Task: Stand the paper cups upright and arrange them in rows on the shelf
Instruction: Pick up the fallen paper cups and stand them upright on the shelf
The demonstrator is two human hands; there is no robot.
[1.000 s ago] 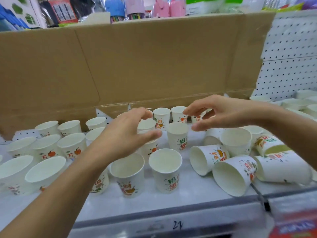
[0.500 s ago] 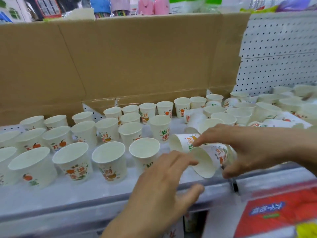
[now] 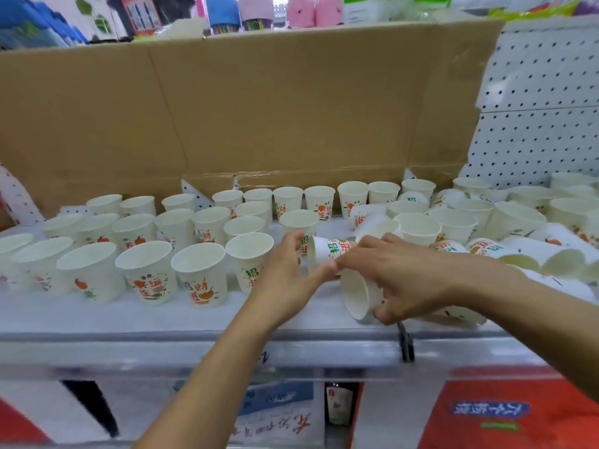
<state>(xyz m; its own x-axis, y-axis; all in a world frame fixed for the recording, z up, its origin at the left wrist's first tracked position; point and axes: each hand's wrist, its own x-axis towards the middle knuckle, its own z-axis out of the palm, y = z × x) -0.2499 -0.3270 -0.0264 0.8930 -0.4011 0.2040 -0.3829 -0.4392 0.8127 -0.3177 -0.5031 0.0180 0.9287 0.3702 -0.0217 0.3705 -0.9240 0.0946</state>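
Location type: retail shop. Indicators: white pegboard back panel at 2 o'clock; shelf with a label rail along its front edge; packaged goods at 12 o'clock; boxed stock at 5 o'clock; many identical paper cups.

light: bright, even, soft shadows | blur: slight motion softness | edges: wide-angle curvature
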